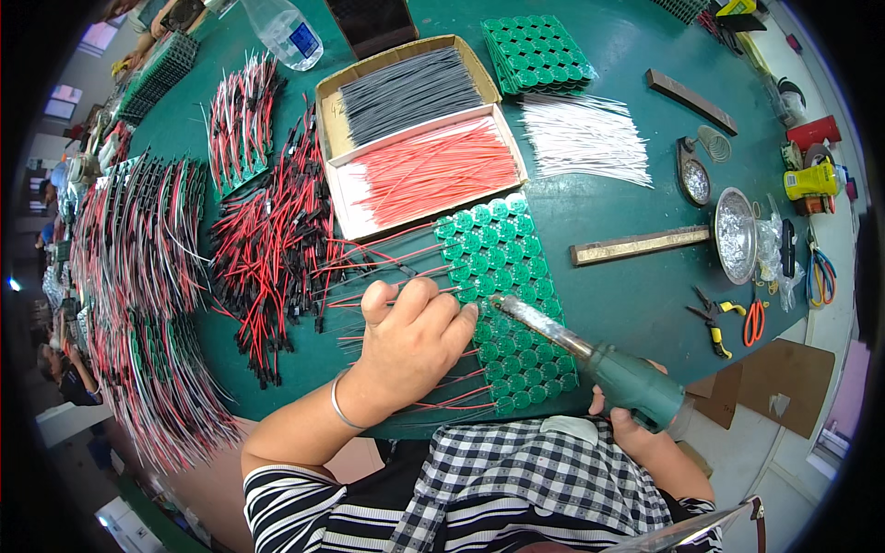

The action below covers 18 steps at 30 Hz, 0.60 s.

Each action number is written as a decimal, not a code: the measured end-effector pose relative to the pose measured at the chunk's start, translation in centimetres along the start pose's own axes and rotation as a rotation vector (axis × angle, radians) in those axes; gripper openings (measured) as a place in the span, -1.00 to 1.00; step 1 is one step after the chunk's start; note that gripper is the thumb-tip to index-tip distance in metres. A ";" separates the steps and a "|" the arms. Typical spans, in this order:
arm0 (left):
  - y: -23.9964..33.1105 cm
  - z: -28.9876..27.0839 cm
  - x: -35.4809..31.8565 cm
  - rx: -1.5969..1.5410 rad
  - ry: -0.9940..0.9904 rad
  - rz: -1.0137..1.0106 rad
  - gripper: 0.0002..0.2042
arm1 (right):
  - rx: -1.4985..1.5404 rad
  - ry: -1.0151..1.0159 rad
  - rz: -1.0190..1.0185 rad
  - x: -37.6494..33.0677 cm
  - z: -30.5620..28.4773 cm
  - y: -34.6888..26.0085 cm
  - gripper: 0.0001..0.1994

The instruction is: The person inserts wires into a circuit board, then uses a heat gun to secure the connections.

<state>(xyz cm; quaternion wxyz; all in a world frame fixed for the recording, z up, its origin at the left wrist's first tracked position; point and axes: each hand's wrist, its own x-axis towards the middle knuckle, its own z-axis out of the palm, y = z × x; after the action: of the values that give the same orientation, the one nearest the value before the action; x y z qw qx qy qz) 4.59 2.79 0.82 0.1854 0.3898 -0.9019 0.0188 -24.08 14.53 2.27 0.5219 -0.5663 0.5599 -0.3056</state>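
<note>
A panel of round green circuit boards [516, 267] lies on the table before me, with red and black wires [396, 254] reaching out from its left edge. My left hand [413, 336] is closed at that edge. Its fingertips pinch a thin wire against a board, though the fingers hide most of it. Wrapped round the green handle of a large soldering iron [636, 382] is my right hand [630, 429]. The iron's tip touches or nearly touches the panel, close beside my left fingertips.
Boxes hold black wires [410, 92] and red wires [438, 170]; white wires [587, 138] lie to their right. Connector leads [277, 249] and wired boards [138, 240] are heaped at left. A metal dish [735, 235], cutters [710, 321] and stacked panels [536, 51] stand around.
</note>
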 end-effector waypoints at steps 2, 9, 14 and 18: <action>0.0 0.0 0.1 0.003 0.001 0.004 -0.84 | 0.070 0.087 -0.015 0.6 0.5 -1.3 -0.79; 0.1 -0.1 0.2 0.017 0.015 0.010 -0.85 | -0.001 0.254 -0.114 -0.4 0.8 -0.9 -0.74; 0.0 0.1 0.1 0.024 0.032 0.008 -0.87 | -0.216 0.108 -0.171 -0.6 -0.5 -1.1 -0.74; 0.4 -0.1 -0.1 0.033 0.043 0.013 -0.87 | -0.107 0.142 -0.105 -1.3 0.0 -1.0 -0.76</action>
<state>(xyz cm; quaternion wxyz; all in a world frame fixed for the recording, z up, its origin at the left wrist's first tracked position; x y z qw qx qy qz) 4.39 3.18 0.90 0.1983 0.3866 -0.8996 0.0434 -24.04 15.61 3.55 0.4335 -0.5987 0.5805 -0.3415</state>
